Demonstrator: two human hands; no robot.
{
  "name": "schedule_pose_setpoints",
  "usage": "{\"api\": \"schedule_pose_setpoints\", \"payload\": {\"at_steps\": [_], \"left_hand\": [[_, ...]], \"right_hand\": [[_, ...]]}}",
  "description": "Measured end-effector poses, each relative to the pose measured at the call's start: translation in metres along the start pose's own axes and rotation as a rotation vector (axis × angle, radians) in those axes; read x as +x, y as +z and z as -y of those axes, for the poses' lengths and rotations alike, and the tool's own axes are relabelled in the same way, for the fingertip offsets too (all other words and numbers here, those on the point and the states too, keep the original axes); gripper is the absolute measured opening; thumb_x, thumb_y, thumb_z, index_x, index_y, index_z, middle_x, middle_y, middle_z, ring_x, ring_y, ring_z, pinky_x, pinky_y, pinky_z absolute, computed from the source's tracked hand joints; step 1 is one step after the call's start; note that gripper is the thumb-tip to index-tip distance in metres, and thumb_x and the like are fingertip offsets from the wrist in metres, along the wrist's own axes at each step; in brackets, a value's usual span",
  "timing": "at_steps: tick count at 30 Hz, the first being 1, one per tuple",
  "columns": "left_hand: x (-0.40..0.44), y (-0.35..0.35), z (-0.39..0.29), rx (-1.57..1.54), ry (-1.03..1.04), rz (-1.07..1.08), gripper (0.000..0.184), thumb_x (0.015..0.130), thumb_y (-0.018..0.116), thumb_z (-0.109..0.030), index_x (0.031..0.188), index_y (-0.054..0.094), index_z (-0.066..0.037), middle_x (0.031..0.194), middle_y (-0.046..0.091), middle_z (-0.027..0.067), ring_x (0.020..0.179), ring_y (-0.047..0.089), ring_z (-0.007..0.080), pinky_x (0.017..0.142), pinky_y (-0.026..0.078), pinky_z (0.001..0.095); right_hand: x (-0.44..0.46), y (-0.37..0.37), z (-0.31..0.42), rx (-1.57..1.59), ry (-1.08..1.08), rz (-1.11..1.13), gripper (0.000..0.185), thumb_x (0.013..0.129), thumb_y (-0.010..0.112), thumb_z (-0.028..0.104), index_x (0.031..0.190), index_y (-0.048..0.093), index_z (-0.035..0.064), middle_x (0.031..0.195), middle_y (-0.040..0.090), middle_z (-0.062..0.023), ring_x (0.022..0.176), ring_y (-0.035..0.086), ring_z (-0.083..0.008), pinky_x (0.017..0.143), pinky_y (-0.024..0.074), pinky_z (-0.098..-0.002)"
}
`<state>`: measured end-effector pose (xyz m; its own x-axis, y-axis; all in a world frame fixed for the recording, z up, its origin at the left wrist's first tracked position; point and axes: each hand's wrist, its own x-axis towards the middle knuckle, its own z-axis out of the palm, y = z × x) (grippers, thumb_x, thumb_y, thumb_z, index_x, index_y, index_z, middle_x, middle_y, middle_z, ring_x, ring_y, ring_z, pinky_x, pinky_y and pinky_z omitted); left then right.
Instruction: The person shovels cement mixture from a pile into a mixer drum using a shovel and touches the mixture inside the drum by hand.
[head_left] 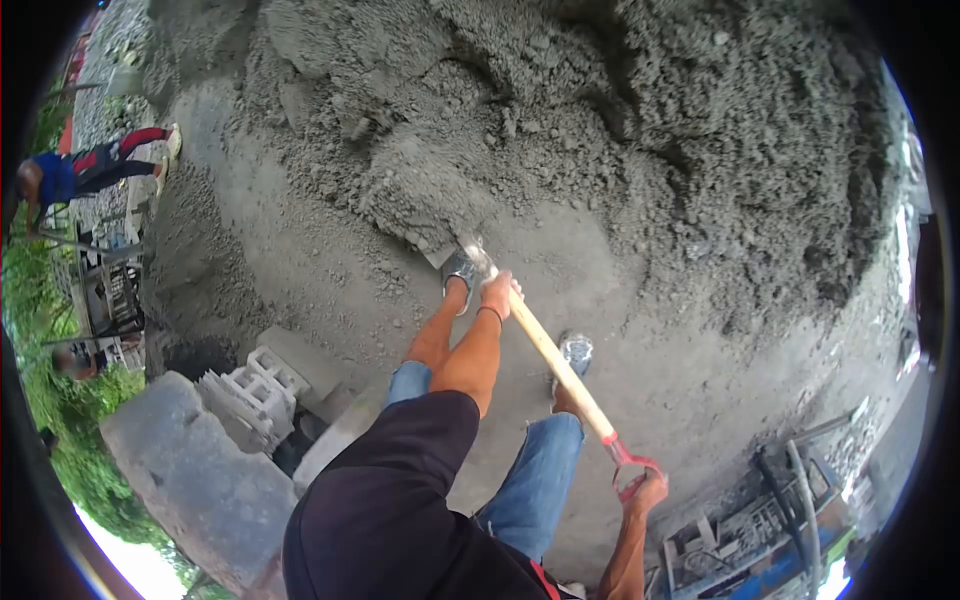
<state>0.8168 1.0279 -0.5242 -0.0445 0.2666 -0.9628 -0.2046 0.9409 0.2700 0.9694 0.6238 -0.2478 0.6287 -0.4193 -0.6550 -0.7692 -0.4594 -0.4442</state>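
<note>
left hand [497, 293] clamped low on the shovel [560, 365], right hand [648, 490] round its grip [617, 450], blade [438, 258] under grey mix [425, 200] by the left shoe [459, 267]; a lopsided load could tip onto that foot!

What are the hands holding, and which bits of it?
A shovel. The left hand grips low on its wooden shaft, and the right hand holds the red handle at the top end.

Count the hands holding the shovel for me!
2. The left hand grips the shovel low down, near its metal end. The right hand holds the red handle at the other end.
</note>
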Motion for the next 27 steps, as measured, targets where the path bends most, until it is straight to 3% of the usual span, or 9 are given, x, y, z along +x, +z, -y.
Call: {"api": "schedule_pose_setpoints", "payload": {"at_steps": [5, 8, 11, 13, 15, 18, 21, 23, 27], "left_hand": [[-0.139, 0.002, 0.089, -0.03, -0.024, 0.075, 0.014, 0.083, 0.061, -0.017, 0.083, 0.051, -0.008, 0.066, 0.054, 0.0074, 0.054, 0.056, 0.0225, 0.049, 0.05, 0.0399], [-0.21, 0.0, 0.143, 0.02, -0.128, 0.139, 0.014, 0.084, 0.061, -0.017, 0.082, 0.05, -0.009, 0.065, 0.054, 0.0072, 0.052, 0.055, 0.0219, 0.049, 0.05, 0.0405], [-0.282, -0.008, 0.192, -0.015, -0.236, 0.176, 0.016, 0.085, 0.062, -0.019, 0.079, 0.049, -0.011, 0.064, 0.053, 0.0049, 0.05, 0.055, 0.0209, 0.049, 0.049, 0.041], [-0.302, -0.028, 0.219, -0.29, -0.461, 0.379, 0.015, 0.085, 0.063, -0.018, 0.082, 0.049, -0.013, 0.065, 0.054, 0.0049, 0.052, 0.056, 0.0207, 0.049, 0.049, 0.0419], [-0.325, -0.035, 0.236, -0.221, -0.44, 0.353, 0.016, 0.084, 0.065, -0.017, 0.083, 0.049, -0.013, 0.065, 0.055, 0.0047, 0.052, 0.056, 0.0209, 0.049, 0.049, 0.0421], [-0.369, -0.041, 0.209, -0.1, -0.391, 0.236, 0.017, 0.083, 0.066, -0.017, 0.083, 0.049, -0.013, 0.064, 0.054, 0.0044, 0.051, 0.056, 0.0214, 0.048, 0.049, 0.0409], [-0.391, -0.062, 0.16, -0.18, -0.305, 0.21, 0.017, 0.082, 0.065, -0.016, 0.084, 0.049, -0.013, 0.063, 0.054, 0.0047, 0.05, 0.056, 0.0216, 0.047, 0.048, 0.0396], [-0.396, -0.087, 0.108, -0.332, -0.253, 0.275, 0.016, 0.083, 0.064, -0.016, 0.083, 0.048, -0.013, 0.063, 0.053, 0.0048, 0.049, 0.055, 0.0212, 0.046, 0.047, 0.0387], [-0.429, -0.15, -0.031, -0.449, 0.153, 0.167, 0.018, 0.083, 0.063, -0.019, 0.08, 0.047, -0.011, 0.061, 0.051, 0.0044, 0.046, 0.052, 0.0217, 0.044, 0.045, 0.0388]], "right_hand": [[-0.028, -0.177, 0.015, 0.0, 0.005, -0.054, 0.018, 0.075, 0.052, 0.01, 0.076, 0.069, 0.0039, 0.053, 0.043, -0.0002, 0.039, 0.04, -0.0128, 0.034, 0.0308, -0.0262], [-0.055, -0.275, 0.01, -0.01, -0.172, -0.066, 0.017, 0.073, 0.054, 0.013, 0.078, 0.069, 0.0047, 0.053, 0.043, -0.0004, 0.039, 0.039, -0.0129, 0.035, 0.0309, -0.0269], [-0.116, -0.354, 0.02, -0.177, -0.191, -0.195, 0.018, 0.073, 0.052, 0.013, 0.078, 0.067, 0.0051, 0.055, 0.041, 0.0017, 0.041, 0.039, -0.0112, 0.036, 0.0328, -0.026], [-0.157, -0.405, 0.018, -0.412, -0.351, -0.133, 0.019, 0.079, 0.053, 0.017, 0.079, 0.067, 0.0046, 0.062, 0.05, -0.0023, 0.048, 0.046, -0.0138, 0.042, 0.0386, -0.0283], [-0.191, -0.447, 0.024, -0.657, -0.523, -0.063, 0.023, 0.084, 0.053, 0.022, 0.08, 0.067, 0.004, 0.069, 0.058, -0.0063, 0.055, 0.053, -0.0164, 0.048, 0.0445, -0.0305], [-0.207, -0.457, 0.025, -0.886, -0.735, 0.039, 0.027, 0.089, 0.054, 0.027, 0.081, 0.066, 0.0034, 0.077, 0.067, -0.0103, 0.062, 0.06, -0.0191, 0.054, 0.0503, -0.0328], [-0.206, -0.441, 0.024, -0.142, -0.82, 0.107, 0.016, 0.087, 0.056, 0.016, 0.078, 0.064, 0.0052, 0.064, 0.06, -0.0063, 0.055, 0.055, -0.0138, 0.048, 0.0464, -0.0273], [-0.222, -0.392, 0.044, -0.086, -0.672, 0.107, 0.016, 0.084, 0.055, 0.016, 0.078, 0.065, 0.0053, 0.062, 0.055, -0.0041, 0.051, 0.051, -0.013, 0.045, 0.0429, -0.0268], [-0.252, -0.284, 0.077, -0.02, -0.449, 0.302, 0.017, 0.077, 0.053, 0.016, 0.077, 0.066, 0.0054, 0.057, 0.045, 0.0002, 0.045, 0.042, -0.0113, 0.039, 0.0357, -0.0258]]}}
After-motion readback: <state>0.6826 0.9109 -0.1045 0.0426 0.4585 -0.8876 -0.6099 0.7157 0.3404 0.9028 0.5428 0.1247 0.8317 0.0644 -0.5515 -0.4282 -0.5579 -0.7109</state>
